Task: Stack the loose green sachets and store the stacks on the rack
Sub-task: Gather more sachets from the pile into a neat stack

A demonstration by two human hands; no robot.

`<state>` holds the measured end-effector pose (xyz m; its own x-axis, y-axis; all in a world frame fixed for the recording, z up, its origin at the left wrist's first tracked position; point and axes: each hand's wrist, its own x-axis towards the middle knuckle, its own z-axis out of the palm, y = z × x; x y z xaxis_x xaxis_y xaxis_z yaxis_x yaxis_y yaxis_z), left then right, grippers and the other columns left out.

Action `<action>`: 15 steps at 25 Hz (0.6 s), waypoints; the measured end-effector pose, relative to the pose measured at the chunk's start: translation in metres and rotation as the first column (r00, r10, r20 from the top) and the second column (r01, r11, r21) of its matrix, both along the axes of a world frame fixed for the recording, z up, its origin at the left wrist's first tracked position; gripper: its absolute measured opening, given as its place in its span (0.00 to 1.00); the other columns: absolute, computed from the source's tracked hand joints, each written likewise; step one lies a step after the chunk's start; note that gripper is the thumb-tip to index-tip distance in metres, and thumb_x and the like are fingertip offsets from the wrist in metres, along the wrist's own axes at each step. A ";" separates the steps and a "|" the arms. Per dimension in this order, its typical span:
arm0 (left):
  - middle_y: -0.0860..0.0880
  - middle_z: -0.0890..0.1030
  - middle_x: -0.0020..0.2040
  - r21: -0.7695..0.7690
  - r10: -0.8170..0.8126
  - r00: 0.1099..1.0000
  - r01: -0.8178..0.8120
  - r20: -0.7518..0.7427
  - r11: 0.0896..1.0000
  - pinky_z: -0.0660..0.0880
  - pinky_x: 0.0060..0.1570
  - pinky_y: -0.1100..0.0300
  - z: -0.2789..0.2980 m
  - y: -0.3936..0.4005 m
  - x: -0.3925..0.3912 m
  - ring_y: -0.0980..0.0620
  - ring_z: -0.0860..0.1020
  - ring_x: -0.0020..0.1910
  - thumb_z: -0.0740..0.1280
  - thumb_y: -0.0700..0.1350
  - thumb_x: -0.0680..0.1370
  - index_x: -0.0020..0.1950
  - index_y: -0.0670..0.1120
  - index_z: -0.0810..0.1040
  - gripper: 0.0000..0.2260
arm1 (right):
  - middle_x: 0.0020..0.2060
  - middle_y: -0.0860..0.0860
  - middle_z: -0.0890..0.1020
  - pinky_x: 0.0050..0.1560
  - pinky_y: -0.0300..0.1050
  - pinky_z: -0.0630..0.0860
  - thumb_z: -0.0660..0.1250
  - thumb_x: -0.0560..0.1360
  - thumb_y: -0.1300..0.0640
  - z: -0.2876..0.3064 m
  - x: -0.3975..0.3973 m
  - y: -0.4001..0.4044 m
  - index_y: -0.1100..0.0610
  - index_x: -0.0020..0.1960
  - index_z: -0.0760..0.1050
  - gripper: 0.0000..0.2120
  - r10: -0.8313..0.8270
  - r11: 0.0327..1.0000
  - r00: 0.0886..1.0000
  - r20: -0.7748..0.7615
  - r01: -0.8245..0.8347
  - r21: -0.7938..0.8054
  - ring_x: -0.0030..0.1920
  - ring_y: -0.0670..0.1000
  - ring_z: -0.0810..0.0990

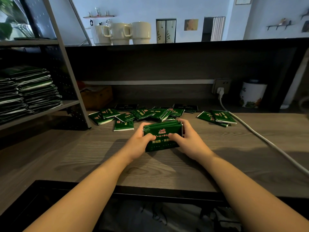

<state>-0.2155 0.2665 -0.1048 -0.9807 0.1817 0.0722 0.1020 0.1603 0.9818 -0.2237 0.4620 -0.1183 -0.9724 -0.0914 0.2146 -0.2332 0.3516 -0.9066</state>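
A stack of green sachets point(161, 131) stands on edge on the wooden desk, its printed face toward me. My left hand point(139, 142) grips its left side and my right hand point(187, 141) grips its right side, thumbs on the front face. Behind the stack, several loose green sachets point(143, 113) lie scattered across the desk, and two more loose sachets point(217, 117) lie to the right. On the grey rack point(70, 103) at the left, tall stacks of stored sachets point(30, 91) fill the shelf.
A white power cable point(260, 136) runs from a wall socket point(221, 86) across the desk's right side. A white canister point(252, 95) stands at the back right, a brown box point(98, 97) behind the loose sachets. Three mugs point(120, 33) sit on the upper ledge.
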 end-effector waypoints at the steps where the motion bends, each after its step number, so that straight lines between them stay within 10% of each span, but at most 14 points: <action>1: 0.45 0.81 0.55 0.008 0.020 1.000 -0.019 -0.002 1.000 0.77 0.61 0.46 0.000 0.001 -0.001 0.47 0.80 0.55 0.62 0.35 0.80 0.56 0.51 0.73 0.11 | 0.56 0.45 0.80 0.61 0.50 0.78 0.70 0.77 0.49 0.001 -0.001 0.002 0.50 0.72 0.65 0.26 -0.043 0.998 0.999 -0.004 0.042 -0.039 0.56 0.46 0.81; 6: 0.50 0.83 0.56 -0.062 0.075 0.997 -0.077 -0.025 0.995 0.74 0.63 0.51 0.011 0.018 -0.012 0.51 0.80 0.57 0.66 0.37 0.79 0.58 0.52 0.75 0.12 | 0.53 0.50 0.81 0.52 0.44 0.73 0.65 0.79 0.42 0.015 -0.016 0.037 0.56 0.64 0.73 0.21 -0.332 0.943 0.942 -0.055 0.333 0.006 0.52 0.48 0.78; 15: 0.52 0.71 0.72 -0.034 0.129 0.992 -0.129 0.009 0.991 0.67 0.72 0.45 -0.006 0.057 -0.053 0.49 0.71 0.70 0.71 0.46 0.78 0.77 0.51 0.64 0.29 | 0.68 0.55 0.75 0.69 0.52 0.69 0.72 0.72 0.40 0.008 -0.063 0.147 0.57 0.72 0.69 0.35 -0.386 0.610 0.895 -0.226 0.431 0.665 0.69 0.56 0.71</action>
